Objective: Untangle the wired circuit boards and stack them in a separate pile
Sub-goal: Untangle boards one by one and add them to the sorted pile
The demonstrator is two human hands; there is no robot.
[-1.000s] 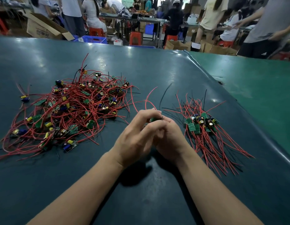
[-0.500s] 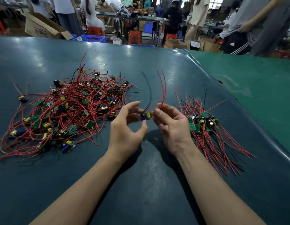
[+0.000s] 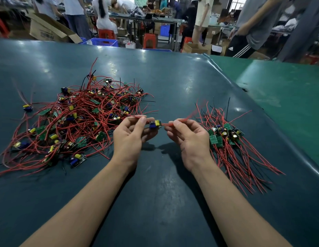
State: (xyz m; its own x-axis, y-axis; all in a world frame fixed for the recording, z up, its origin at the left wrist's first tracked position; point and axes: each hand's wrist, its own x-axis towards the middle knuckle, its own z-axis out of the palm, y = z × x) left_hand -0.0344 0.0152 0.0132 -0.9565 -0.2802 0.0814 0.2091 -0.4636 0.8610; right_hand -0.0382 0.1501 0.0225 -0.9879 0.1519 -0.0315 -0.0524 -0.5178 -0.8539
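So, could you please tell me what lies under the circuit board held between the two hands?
Under the held circuit board only the bare dark-green table and the hands' shadow show; the left hand hides some of it.

tangled boards (image 3: pixel 74 122), stacked pile (image 3: pixel 224 134)

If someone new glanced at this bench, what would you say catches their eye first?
The big tangled heap of red-wired green circuit boards left of centre on the dark green table. Next, the left hand and right hand stretching one small board between them, beside the combed pile on the right.
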